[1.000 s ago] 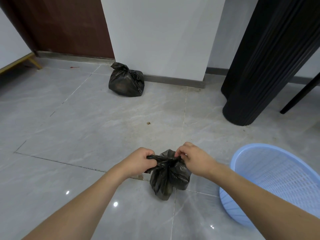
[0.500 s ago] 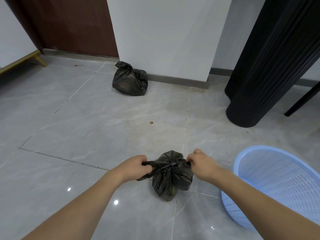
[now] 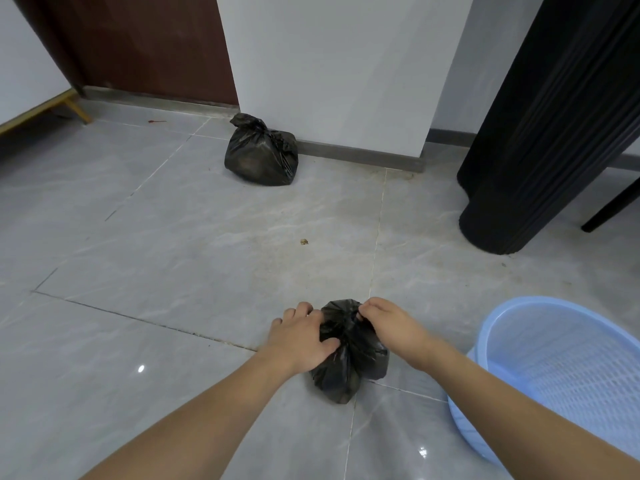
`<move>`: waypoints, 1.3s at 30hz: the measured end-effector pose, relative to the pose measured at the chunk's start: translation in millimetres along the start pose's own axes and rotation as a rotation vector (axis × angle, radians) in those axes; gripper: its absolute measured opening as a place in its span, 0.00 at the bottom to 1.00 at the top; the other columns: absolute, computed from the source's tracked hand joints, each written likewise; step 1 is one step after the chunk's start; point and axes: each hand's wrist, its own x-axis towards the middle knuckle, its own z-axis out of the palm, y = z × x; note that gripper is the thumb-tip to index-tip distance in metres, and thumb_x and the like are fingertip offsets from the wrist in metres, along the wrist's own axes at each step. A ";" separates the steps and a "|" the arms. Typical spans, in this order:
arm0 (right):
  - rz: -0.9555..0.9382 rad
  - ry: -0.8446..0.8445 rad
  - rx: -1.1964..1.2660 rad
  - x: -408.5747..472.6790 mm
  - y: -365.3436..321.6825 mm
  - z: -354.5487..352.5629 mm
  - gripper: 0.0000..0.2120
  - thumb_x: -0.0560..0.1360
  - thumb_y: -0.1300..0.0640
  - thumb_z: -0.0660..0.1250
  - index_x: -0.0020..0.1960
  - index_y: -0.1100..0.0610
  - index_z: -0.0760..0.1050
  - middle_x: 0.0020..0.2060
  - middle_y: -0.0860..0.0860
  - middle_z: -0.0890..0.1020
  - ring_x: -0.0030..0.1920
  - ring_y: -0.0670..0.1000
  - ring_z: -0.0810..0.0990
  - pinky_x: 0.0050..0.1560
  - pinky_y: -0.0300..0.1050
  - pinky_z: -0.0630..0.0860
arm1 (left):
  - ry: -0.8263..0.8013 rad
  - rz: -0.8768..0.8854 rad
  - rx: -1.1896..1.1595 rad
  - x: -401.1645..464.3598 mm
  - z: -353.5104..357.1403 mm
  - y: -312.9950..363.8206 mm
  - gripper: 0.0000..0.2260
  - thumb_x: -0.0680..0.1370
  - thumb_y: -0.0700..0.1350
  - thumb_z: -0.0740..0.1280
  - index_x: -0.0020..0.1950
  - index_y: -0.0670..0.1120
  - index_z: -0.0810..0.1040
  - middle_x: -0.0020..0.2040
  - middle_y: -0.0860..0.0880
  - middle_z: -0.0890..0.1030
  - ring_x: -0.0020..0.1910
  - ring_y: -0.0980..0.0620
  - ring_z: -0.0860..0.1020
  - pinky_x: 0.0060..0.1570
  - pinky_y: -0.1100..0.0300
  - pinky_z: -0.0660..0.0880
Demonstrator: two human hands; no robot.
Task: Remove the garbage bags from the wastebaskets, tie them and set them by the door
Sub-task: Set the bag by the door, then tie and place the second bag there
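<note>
Small black plastic garbage bag on floor between both hands: left hand loosely cupping its side, right hand pinching the knotted top, nearer for lifting.

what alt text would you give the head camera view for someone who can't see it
Two bare hands work at the top of a small black garbage bag on a grey tiled floor, the left hand resting on its side, the right hand pinching its gathered neck. A tied black bag sits by the wall near a brown door; a blue wastebasket stands at right.
</note>
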 end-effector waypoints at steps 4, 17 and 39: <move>0.038 0.018 0.021 18.2 3.9 -4.3 0.12 0.79 0.53 0.57 0.42 0.57 0.74 0.36 0.51 0.75 0.36 0.50 0.72 0.38 0.45 0.67 | -0.046 -0.035 -0.129 11.3 3.5 -7.4 0.12 0.77 0.53 0.59 0.51 0.48 0.77 0.51 0.47 0.78 0.53 0.45 0.77 0.53 0.52 0.75; 0.216 -0.018 -0.125 5.1 -119.5 -43.7 0.17 0.83 0.53 0.52 0.51 0.63 0.74 0.50 0.59 0.79 0.44 0.55 0.75 0.42 0.46 0.72 | -0.194 -0.130 0.085 -6.6 -186.0 -6.3 0.12 0.78 0.48 0.57 0.53 0.47 0.78 0.49 0.47 0.80 0.49 0.46 0.78 0.50 0.53 0.77; 0.344 -0.048 0.361 -157.0 -630.6 -235.5 0.14 0.79 0.54 0.58 0.36 0.56 0.70 0.29 0.52 0.70 0.28 0.50 0.66 0.30 0.41 0.63 | 0.041 -0.518 -1.346 -172.8 -727.1 31.5 0.15 0.80 0.47 0.59 0.38 0.44 0.79 0.36 0.44 0.81 0.36 0.47 0.78 0.42 0.57 0.73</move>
